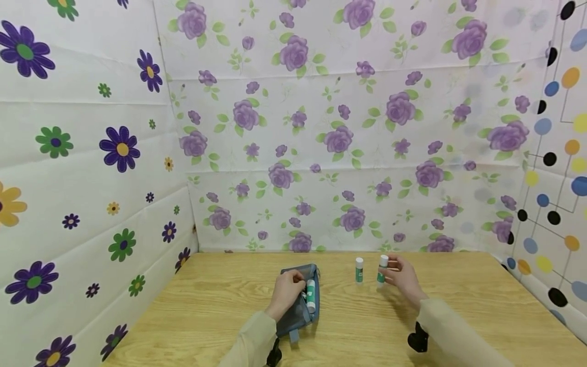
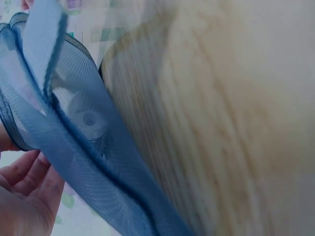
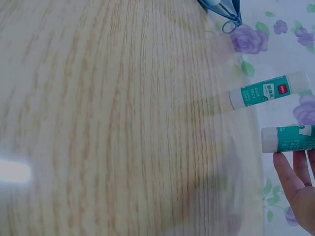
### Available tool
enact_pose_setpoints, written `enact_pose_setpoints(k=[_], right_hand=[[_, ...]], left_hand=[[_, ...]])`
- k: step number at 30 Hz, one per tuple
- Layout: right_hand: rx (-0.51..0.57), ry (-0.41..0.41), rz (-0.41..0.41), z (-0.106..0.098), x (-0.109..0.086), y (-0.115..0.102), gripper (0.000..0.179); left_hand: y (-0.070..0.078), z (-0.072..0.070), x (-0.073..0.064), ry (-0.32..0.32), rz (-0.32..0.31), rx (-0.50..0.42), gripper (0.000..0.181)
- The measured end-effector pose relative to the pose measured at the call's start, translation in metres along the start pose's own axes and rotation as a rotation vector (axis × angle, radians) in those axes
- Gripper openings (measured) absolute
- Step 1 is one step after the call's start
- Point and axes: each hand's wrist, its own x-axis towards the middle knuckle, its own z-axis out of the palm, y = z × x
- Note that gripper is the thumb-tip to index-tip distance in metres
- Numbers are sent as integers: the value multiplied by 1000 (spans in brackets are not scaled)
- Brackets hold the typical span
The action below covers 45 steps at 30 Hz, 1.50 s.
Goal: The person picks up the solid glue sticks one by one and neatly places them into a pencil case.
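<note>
Wooden tabletop [image 1: 206, 306], left hand [image 1: 285, 292] bent over blue pouch [image 1: 293, 317], pinching its edge, right hand [image 1: 405, 278] outstretched, grasping glue stick [image 1: 382, 265]

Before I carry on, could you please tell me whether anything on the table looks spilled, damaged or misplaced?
Nothing stands out: the blue mesh fabric pouch lies open at the left hand, a green-and-white cylindrical glue stick inside; a matching stick stands upright, and the right hand holds another. No spill or damage shows.
</note>
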Motion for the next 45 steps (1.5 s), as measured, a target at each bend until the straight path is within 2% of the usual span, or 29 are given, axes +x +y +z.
enact_pose_setpoints(k=[9,16,25,45], right_hand=[[47,-36,37,2,-4,-10,44],[52,-71,31,9,-6,-20,46],[52,-74,49,16,-10,-27,48],[104,-129,-4,44,-16,-39,41]], left_hand=[[0,0,0,4,1,7,10],[-1,-1,0,8,7,9,11],[-2,0,0,7,11,2,11],[-2,0,-1,14,18,8,9]])
